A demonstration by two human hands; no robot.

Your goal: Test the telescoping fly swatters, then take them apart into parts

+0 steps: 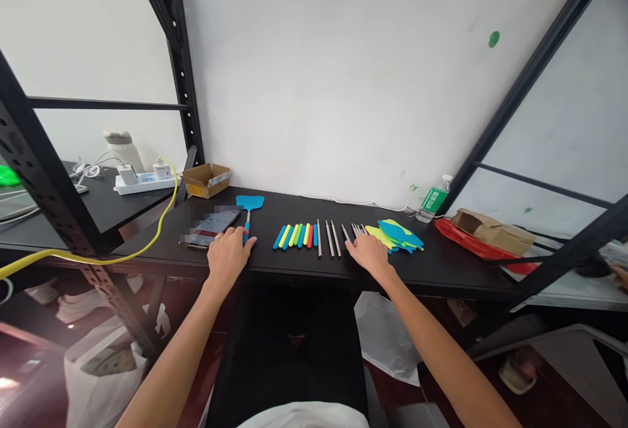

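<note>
At the left, my left hand is closed about the blue handle of a small fly swatter, which lies with its blue head toward the wall. My right hand rests on the desk with its fingertips on a metal rod. More rods show just beyond the knuckles, partly hidden. Left of this hand lie separate metal rods and a row of coloured handles in blue, yellow, green and red. Blue, yellow and green swatter heads are piled to the right.
A phone lies by my left hand, with an open cardboard box behind it. A water bottle and a brown paper package stand at the right. A yellow cable crosses the left side, near black shelf posts.
</note>
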